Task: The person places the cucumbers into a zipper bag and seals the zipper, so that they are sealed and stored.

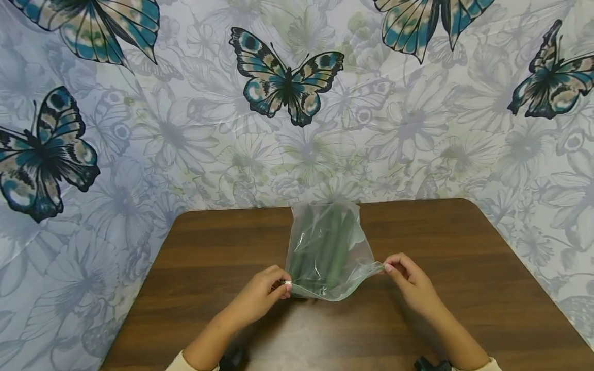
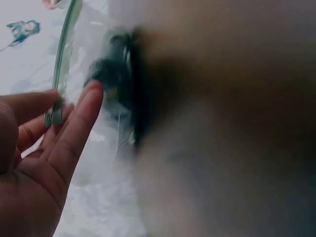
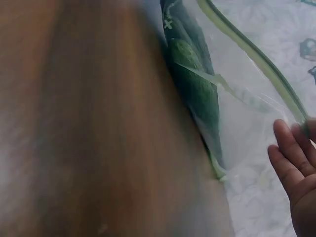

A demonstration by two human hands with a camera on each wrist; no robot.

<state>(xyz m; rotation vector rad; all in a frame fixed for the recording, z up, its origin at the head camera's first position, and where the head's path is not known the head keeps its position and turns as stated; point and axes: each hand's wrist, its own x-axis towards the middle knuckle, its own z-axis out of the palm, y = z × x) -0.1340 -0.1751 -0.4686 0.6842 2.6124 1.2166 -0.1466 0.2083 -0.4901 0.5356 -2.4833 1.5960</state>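
A clear zip-top bag [image 1: 357, 275] lies on the table with its mouth toward me. Inside it are several long green cucumbers [image 1: 336, 252], side by side; one cucumber [image 3: 195, 89] shows its rounded end in the right wrist view. My left hand [image 1: 262, 291] pinches the left end of the bag's mouth, at the green zip strip [image 2: 60, 64]. At the opposite end, my right hand [image 1: 413, 286] pinches the right corner between thumb and fingertips. Between the hands, the front edge sags in a curve. Much of both wrist views is blurred.
The brown wooden table [image 1: 223, 242] reaches back to a cloth backdrop [image 1: 185, 118] printed with flowers and butterflies. Dark objects [image 1: 431, 365] show near both wrists at the bottom edge of the head view.
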